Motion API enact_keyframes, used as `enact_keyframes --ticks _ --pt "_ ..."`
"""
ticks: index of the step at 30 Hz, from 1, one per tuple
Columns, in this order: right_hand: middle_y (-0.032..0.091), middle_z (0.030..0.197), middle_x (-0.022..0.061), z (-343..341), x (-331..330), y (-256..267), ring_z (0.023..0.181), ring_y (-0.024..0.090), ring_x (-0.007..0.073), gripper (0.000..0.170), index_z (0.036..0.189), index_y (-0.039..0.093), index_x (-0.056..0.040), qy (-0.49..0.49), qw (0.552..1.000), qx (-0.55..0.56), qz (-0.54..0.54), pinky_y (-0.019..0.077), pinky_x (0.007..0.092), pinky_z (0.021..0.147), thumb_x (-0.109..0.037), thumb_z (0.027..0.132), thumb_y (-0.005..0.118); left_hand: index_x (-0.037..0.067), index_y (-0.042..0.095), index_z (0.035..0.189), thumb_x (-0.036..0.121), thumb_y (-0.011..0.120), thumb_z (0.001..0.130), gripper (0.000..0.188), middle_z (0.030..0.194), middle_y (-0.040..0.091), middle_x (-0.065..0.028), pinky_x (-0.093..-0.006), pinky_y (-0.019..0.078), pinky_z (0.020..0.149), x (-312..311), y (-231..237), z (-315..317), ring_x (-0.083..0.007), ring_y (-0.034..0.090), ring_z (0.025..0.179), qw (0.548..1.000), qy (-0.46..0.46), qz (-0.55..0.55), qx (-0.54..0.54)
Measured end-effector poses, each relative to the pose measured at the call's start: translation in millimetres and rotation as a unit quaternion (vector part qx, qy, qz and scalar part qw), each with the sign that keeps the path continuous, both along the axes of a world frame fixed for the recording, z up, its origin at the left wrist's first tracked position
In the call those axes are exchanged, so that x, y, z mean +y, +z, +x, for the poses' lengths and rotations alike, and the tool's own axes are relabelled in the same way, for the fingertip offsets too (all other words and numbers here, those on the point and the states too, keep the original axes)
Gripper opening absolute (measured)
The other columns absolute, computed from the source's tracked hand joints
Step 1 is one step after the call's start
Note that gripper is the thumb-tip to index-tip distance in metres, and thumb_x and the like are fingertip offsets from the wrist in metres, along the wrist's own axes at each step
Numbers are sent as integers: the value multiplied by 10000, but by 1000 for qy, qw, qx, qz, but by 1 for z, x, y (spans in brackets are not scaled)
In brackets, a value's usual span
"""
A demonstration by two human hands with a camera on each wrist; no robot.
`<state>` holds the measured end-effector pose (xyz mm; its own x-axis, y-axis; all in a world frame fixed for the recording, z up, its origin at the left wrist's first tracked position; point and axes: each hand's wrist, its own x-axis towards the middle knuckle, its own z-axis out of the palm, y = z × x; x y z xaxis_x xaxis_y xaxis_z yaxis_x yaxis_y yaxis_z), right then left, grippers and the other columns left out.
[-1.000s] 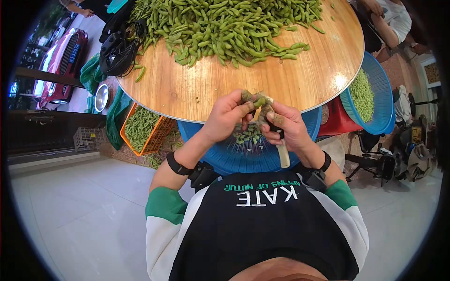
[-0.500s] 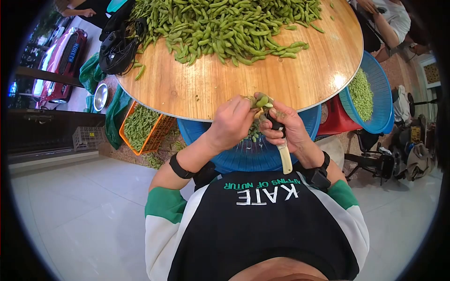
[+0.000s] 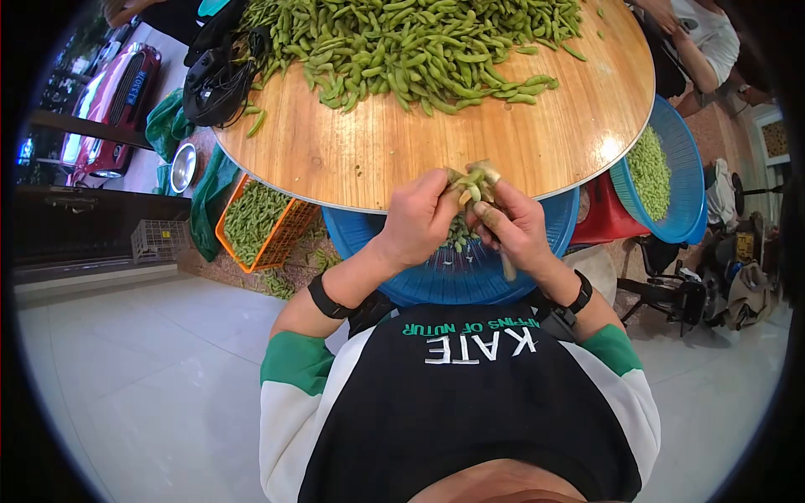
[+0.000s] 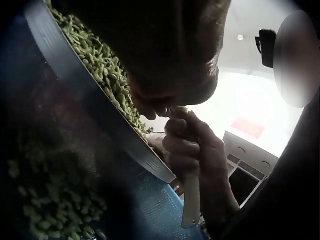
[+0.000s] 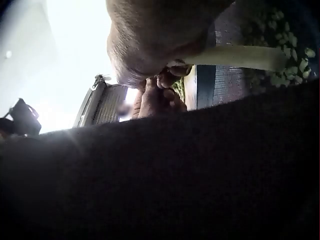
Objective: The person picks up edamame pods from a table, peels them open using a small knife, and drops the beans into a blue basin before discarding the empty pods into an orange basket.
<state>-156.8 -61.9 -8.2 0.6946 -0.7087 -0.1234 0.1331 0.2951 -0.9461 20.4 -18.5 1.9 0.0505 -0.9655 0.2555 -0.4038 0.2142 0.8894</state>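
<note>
Both hands meet above the blue plastic basin (image 3: 402, 285), close to the table's front edge. My left hand (image 3: 415, 220) pinches a green soybean pod (image 3: 475, 191) between thumb and fingers. The right hand (image 3: 518, 228) has its thumb and forefinger at the same pod. Its other fingers curl round a tool with a pale, flat handle (image 4: 191, 202), which points down out of the fist; the tool's working end is hidden. Shelled green beans (image 5: 295, 65) lie in the basin under the hands.
A large heap of soybean pods (image 3: 402, 59) covers the far part of the round wooden table (image 3: 335, 159). An orange crate (image 3: 281, 243) of pods stands left, and a blue basket (image 3: 683, 159) of shelled beans right. Black cables (image 3: 220, 88) lie at the table's left edge.
The left hand turned over the pod, and both hands stayed together at the table edge. The pale handle swung downward and back, and now shows less below the right hand.
</note>
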Motion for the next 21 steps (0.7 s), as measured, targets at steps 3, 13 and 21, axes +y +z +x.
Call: enact_keyframes --ticks 3,13,21 --pt "606 888 43 9 0 -2 682 559 105 347 1209 499 14 -107 972 46 -205 473 235 603 -69 889 604 -10 532 858 24 579 827 65 739 563 -177 -400 466 573 0 -1 -3 -345 584 661 991 35 -72 -110" --pt "524 788 175 14 -7 -12 688 554 365 279 951 531 20 -166 818 140 -532 466 377 599 65 689 617 9 519 842 -16 591 752 119 734 533 -167 -420 458 560 19 8 -2 -356 551 628 974 16 -122 -189" --pt "551 697 139 0 -6 8 598 585 255 191 903 572 8 -29 900 150 -408 459 308 555 2 760 699 44 577 909 20 528 776 144 841 600 -179 -471 454 677 -16 10 198 -375 582 802 862 344 -107 -356"
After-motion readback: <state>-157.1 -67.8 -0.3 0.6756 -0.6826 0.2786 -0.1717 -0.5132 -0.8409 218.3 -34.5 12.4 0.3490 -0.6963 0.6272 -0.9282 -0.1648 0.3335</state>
